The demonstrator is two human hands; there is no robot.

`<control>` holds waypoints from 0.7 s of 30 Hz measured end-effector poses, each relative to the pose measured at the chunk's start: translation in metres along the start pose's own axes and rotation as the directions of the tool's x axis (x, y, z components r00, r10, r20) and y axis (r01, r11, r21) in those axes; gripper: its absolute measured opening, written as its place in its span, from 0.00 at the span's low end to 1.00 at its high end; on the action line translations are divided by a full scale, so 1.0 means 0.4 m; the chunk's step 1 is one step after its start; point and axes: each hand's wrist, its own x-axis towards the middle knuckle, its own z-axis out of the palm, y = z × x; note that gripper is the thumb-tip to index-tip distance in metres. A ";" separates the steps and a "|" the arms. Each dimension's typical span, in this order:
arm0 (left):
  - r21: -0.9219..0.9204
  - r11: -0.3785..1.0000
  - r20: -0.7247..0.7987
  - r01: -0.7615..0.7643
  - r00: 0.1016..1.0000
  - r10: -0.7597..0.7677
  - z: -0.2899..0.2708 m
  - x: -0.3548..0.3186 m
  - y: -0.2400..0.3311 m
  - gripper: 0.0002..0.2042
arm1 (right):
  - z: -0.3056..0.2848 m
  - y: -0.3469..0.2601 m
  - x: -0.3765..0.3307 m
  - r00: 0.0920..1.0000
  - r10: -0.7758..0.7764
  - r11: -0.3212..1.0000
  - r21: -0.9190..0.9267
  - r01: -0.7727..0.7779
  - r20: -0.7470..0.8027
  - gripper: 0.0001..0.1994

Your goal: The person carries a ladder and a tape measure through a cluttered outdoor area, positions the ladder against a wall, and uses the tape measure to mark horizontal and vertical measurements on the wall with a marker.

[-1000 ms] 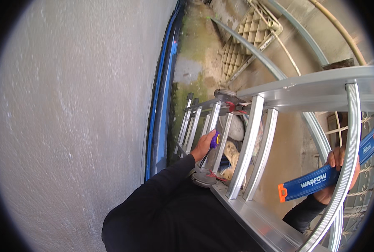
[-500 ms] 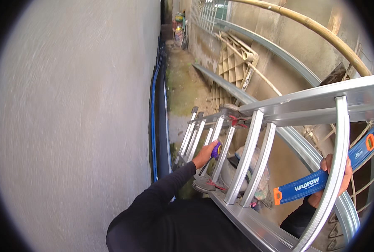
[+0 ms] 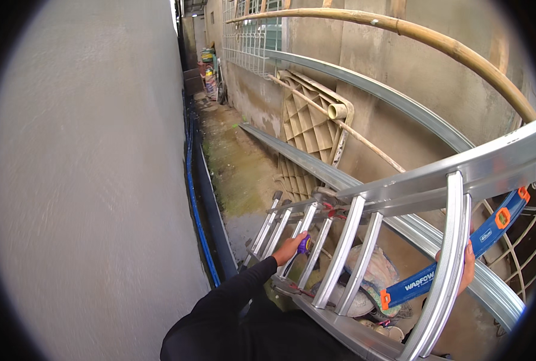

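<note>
My left hand [image 3: 288, 249] is closed around a small rounded purple tool [image 3: 304, 244], which looks like a tape measure with a dark strap. It is beside the lower rungs of an aluminium ladder [image 3: 347, 253] that slopes down and away from me. On the right, my right hand [image 3: 469, 269] grips a blue spirit level [image 3: 487, 234] with orange ends and an orange-framed vial. A near rung crosses in front of the level and hides part of that hand. Red clips [image 3: 336, 213] show at the ladder's hinge.
A plain grey wall [image 3: 99, 180] rises close on my left, with a blue hose [image 3: 194, 198] along its foot. To the right, metal channels [image 3: 316, 165], a bamboo pole [image 3: 394, 25] and a beige ribbed panel [image 3: 309, 120] lean by another wall. Sacks [image 3: 373, 268] lie below the ladder.
The view has tilted up and shifted, showing more of the passage ahead. My right hand and the level sit slightly lower against the rung. Both hands keep their holds.
</note>
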 end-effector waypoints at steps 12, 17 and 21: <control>0.180 0.972 0.188 0.150 0.965 -0.184 -0.319 0.304 -0.046 0.48 | 0.333 0.280 -0.152 0.995 0.092 0.959 -0.268 -0.096 -0.027 0.28; 0.285 0.932 0.387 0.224 0.863 -0.326 -0.372 0.378 -0.082 0.40 | 0.400 0.355 -0.140 0.991 0.132 0.949 -0.285 -0.133 -0.023 0.29; 0.258 0.936 0.501 0.238 0.795 -0.340 -0.363 0.405 -0.071 0.40 | 0.462 0.364 -0.129 0.977 0.078 0.918 -0.367 -0.148 -0.198 0.23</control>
